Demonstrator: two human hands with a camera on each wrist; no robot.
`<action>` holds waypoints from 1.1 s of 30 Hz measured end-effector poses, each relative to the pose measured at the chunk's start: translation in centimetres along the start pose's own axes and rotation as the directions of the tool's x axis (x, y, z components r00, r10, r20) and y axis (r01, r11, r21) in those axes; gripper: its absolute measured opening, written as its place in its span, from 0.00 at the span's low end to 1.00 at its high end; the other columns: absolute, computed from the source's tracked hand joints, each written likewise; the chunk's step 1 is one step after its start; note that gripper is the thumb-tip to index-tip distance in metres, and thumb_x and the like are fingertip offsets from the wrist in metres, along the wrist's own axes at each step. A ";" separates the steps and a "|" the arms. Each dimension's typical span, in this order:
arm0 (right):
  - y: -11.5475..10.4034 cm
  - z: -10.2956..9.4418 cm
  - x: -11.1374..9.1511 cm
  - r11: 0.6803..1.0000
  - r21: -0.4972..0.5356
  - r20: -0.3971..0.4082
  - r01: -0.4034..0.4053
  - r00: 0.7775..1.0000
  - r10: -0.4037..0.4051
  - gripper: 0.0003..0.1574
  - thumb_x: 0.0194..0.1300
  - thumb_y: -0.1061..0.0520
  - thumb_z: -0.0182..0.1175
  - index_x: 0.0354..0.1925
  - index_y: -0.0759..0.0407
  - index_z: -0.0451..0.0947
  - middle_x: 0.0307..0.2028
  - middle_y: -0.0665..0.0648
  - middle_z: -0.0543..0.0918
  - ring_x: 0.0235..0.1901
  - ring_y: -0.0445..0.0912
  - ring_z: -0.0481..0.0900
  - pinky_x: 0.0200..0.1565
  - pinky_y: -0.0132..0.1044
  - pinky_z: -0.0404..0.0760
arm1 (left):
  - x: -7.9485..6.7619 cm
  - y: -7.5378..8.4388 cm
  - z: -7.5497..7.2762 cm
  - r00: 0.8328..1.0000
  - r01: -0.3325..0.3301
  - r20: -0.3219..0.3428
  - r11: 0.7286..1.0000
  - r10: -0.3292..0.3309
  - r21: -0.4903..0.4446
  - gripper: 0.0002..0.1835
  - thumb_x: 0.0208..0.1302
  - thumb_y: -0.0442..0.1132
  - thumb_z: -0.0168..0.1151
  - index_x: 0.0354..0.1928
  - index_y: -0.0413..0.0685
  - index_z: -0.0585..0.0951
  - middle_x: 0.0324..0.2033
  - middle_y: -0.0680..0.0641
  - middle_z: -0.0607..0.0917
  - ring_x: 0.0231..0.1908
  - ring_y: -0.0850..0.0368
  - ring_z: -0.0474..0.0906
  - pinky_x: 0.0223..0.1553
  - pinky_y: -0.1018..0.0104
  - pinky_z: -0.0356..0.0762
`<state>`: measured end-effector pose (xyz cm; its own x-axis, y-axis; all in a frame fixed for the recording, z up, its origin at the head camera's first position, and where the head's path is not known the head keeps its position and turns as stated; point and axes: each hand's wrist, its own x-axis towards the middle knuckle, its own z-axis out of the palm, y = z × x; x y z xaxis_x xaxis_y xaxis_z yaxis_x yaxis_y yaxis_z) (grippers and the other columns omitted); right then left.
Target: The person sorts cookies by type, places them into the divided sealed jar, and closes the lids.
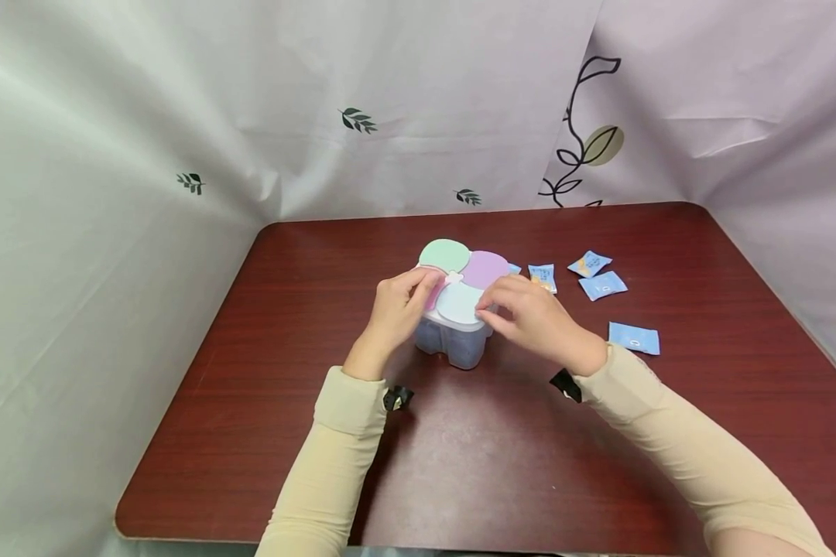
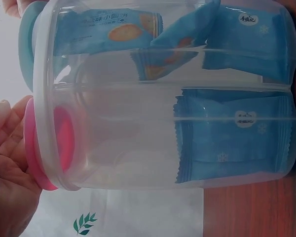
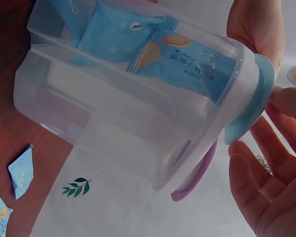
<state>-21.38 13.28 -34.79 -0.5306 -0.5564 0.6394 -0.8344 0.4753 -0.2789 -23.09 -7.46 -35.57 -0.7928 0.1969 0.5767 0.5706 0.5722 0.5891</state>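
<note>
A clear plastic box (image 1: 464, 348) stands on the table, its white top (image 3: 242, 81) carrying round flap lids in green (image 1: 444, 254), purple (image 1: 486, 270), pink (image 2: 34, 148) and light blue (image 1: 458, 304). My left hand (image 1: 399, 305) pinches at the pink lid with thumb and fingers, covering much of it in the head view. On the near right side, my right hand (image 1: 529, 319) holds the edge of the light blue lid between thumb and fingertips. Inside the box, blue snack packets (image 2: 237, 133) show through the walls, in several compartments.
To the right of the box lie several loose blue snack packets: one (image 1: 542, 277) close behind my right hand, two (image 1: 590, 264) farther right, and another (image 1: 634, 338) beside my right forearm. A pale curtain (image 1: 404, 93) surrounds the dark red table (image 1: 286, 309).
</note>
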 end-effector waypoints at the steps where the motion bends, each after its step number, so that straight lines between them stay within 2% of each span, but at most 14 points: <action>1: -0.1 0.0 0.0 1.000 -0.004 0.002 -0.001 1.000 0.001 0.05 0.46 0.63 0.65 0.27 0.59 0.78 0.28 0.52 0.77 0.33 0.45 0.72 0.35 0.36 0.72 | 0.0 0.0 0.0 1.000 0.003 0.002 1.000 -0.003 -0.003 0.11 0.61 0.42 0.53 0.33 0.45 0.82 0.32 0.50 0.83 0.35 0.61 0.77 0.39 0.69 0.71; 7: -0.2 0.3 -0.2 0.998 -0.052 -0.010 0.035 0.999 -0.035 0.03 0.47 0.63 0.63 0.26 0.59 0.78 0.28 0.52 0.77 0.34 0.47 0.73 0.34 0.36 0.74 | -0.3 0.0 0.2 1.000 -0.002 0.017 1.000 0.002 0.016 0.10 0.60 0.41 0.54 0.34 0.45 0.82 0.32 0.50 0.83 0.34 0.61 0.76 0.37 0.70 0.71; 10: -0.1 0.6 -0.4 0.995 -0.075 -0.019 0.066 0.997 -0.068 0.02 0.48 0.63 0.63 0.25 0.60 0.79 0.28 0.52 0.77 0.34 0.46 0.73 0.33 0.36 0.74 | -0.9 0.4 0.5 0.998 -0.066 0.026 0.996 0.064 0.056 0.07 0.58 0.38 0.57 0.34 0.43 0.82 0.32 0.49 0.82 0.36 0.60 0.76 0.40 0.69 0.70; 12: -0.1 0.7 -0.4 0.993 -0.084 -0.026 0.079 0.996 -0.081 0.02 0.48 0.63 0.63 0.25 0.61 0.79 0.27 0.52 0.76 0.34 0.46 0.73 0.32 0.36 0.74 | -1.5 0.8 0.8 0.993 -0.117 0.028 0.990 0.115 0.078 0.06 0.56 0.35 0.59 0.33 0.41 0.81 0.33 0.47 0.82 0.39 0.57 0.76 0.46 0.65 0.69; 15: 0.0 0.8 -0.5 0.992 -0.091 -0.044 0.086 0.995 -0.090 0.02 0.47 0.64 0.63 0.25 0.61 0.78 0.27 0.52 0.76 0.34 0.47 0.74 0.33 0.36 0.74 | -2.4 1.5 1.2 0.988 -0.152 0.014 0.982 0.152 0.111 0.05 0.54 0.34 0.60 0.33 0.41 0.81 0.33 0.47 0.82 0.44 0.56 0.75 0.51 0.57 0.64; 17: 0.0 0.9 -0.6 0.992 -0.088 -0.057 0.088 0.994 -0.093 0.02 0.47 0.64 0.63 0.25 0.61 0.78 0.27 0.52 0.76 0.34 0.47 0.74 0.34 0.37 0.74 | -2.9 2.0 1.5 0.988 -0.153 -0.011 0.979 0.156 0.136 0.04 0.54 0.34 0.61 0.32 0.41 0.81 0.34 0.47 0.82 0.46 0.55 0.74 0.52 0.53 0.62; 23: 0.1 1.3 -0.7 0.991 -0.090 -0.095 0.096 0.990 -0.104 0.05 0.46 0.65 0.63 0.26 0.64 0.78 0.27 0.55 0.76 0.33 0.48 0.73 0.35 0.39 0.74 | -3.6 2.4 2.2 0.983 -0.149 -0.082 0.975 0.164 0.166 0.04 0.53 0.33 0.61 0.30 0.39 0.81 0.34 0.46 0.82 0.44 0.56 0.75 0.51 0.54 0.64; 29: 0.2 1.7 -0.9 0.992 -0.091 -0.144 0.090 0.984 -0.102 0.07 0.45 0.64 0.64 0.28 0.65 0.78 0.27 0.56 0.77 0.30 0.49 0.74 0.33 0.40 0.74 | -3.6 2.7 2.3 0.983 -0.160 -0.056 0.964 0.175 0.213 0.04 0.54 0.34 0.60 0.30 0.40 0.81 0.34 0.46 0.82 0.44 0.56 0.75 0.50 0.56 0.65; 33: 0.5 2.1 -1.3 0.995 -0.063 -0.173 0.076 0.981 -0.086 0.08 0.53 0.59 0.61 0.28 0.65 0.79 0.28 0.57 0.78 0.32 0.50 0.75 0.35 0.42 0.75 | -3.6 2.5 2.3 0.983 -0.174 -0.019 0.954 0.184 0.242 0.04 0.55 0.34 0.59 0.31 0.40 0.80 0.34 0.46 0.81 0.45 0.56 0.75 0.50 0.57 0.65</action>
<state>-21.44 12.87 -37.26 -0.4230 -0.4688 0.7754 -0.8613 0.4739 -0.1834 -19.30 -4.88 -37.42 -0.6700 0.2835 0.6861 0.6308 0.7047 0.3248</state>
